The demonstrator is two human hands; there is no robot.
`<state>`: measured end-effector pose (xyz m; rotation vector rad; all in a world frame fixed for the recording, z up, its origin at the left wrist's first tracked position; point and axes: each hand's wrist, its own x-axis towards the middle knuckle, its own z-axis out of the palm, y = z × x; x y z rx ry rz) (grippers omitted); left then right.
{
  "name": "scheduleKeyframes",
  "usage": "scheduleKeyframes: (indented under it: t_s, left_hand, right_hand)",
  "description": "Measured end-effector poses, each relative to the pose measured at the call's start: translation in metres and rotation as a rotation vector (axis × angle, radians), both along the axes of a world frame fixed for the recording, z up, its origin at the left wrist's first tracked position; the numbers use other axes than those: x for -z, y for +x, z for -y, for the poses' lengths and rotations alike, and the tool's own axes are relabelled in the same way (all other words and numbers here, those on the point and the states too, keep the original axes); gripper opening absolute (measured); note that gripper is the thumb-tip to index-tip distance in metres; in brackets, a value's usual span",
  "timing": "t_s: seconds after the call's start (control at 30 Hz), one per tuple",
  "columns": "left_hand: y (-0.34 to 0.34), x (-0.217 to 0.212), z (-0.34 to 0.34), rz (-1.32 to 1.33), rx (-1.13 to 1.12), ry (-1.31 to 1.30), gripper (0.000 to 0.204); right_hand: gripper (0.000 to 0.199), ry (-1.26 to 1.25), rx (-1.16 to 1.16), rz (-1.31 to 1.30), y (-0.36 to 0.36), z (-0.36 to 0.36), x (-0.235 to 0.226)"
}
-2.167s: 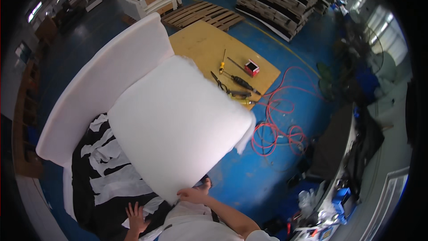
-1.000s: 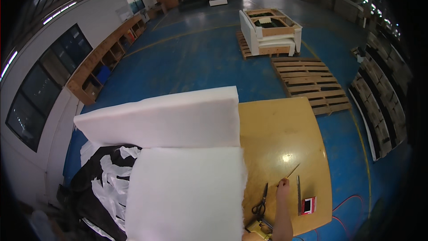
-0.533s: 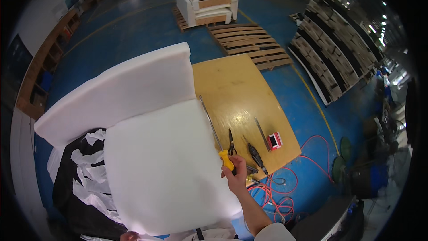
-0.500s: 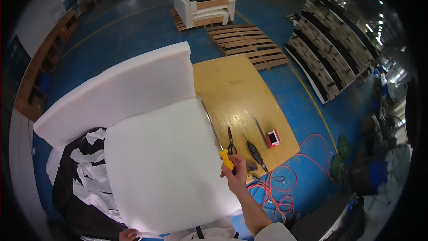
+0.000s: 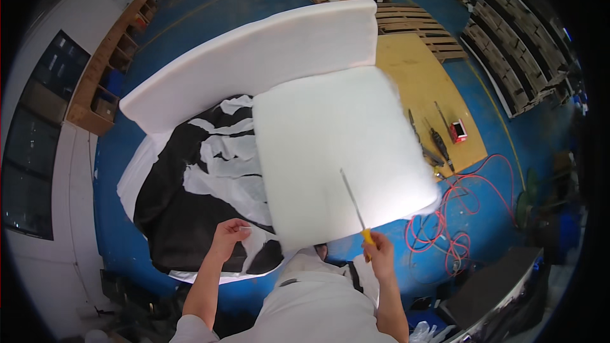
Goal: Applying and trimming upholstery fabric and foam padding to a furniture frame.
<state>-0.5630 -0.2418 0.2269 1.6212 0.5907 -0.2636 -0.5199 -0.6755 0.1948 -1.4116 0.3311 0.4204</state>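
My right hand is closed round the yellow handle of a long screwdriver-like tool. Its thin metal shaft points away from me over a white padded seat cushion. At the sofa frame's near left, my left hand pinches the edge of a torn white cloth strip above the black lining. More white cloth pieces lie across that lining, left of the cushion. Behind them rises a white padded backrest.
Right of the cushion, a yellow board holds a black corded power tool, a dark pointed tool and a red-and-white box. A red hose coils on the blue floor. Wooden pallets lie beyond.
My view has swung down and left. The right hand has brought the tool back from the board's edge to over the cushion's near part. My left hand has risen to the cloth strip.
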Motion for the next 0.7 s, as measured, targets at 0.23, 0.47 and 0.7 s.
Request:
scheduleKeyframes:
  t_s: [0.23,0.47,0.7]
  left_hand:
    - [-0.074,-0.056,-0.035,-0.123,-0.006,-0.233,0.025]
    - [-0.096,-0.081,-0.025,-0.178,0.407,0.1,0.041]
    - [-0.031,-0.037,-0.028,0.469,0.935,0.414,0.021]
  right_hand:
    - [0.035,0.081,-0.154,-0.172,-0.138,-0.033,0.061]
    - [0.041,-0.29,-0.458,0.167,-0.21,-0.105,0.083]
    - [0.04,-0.37,-0.349,0.139,-0.235,-0.157,0.055]
